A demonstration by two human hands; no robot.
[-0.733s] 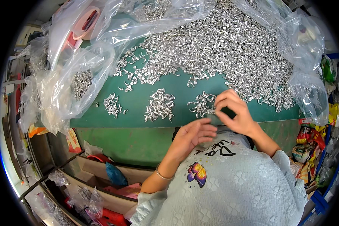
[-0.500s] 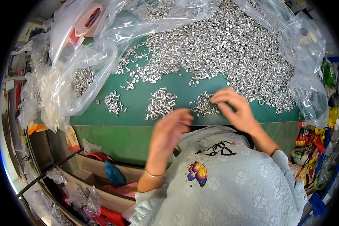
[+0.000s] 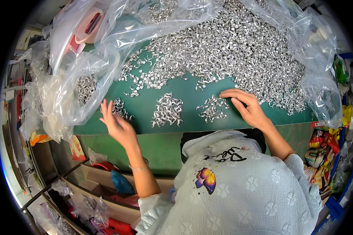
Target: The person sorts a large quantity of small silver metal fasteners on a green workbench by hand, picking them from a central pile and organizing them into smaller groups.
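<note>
Curved metal pieces (image 3: pixel 239 55) lie heaped on the counter (image 3: pixel 190 117), three small piles (image 3: pixel 167 111) along its near edge — your left hand (image 3: pixel 119 127) spread open, partly hiding the leftmost pile (image 3: pixel 121 109); your right hand (image 3: pixel 249 107) bent but open, right beside the rightmost pile (image 3: pixel 212 109).

Small-parts workshop, heaped metal pieces (image 3: pixel 231 51), green worktable (image 3: pixel 141 105), apparently crowded shelving (image 3: pixel 23 117).
</note>
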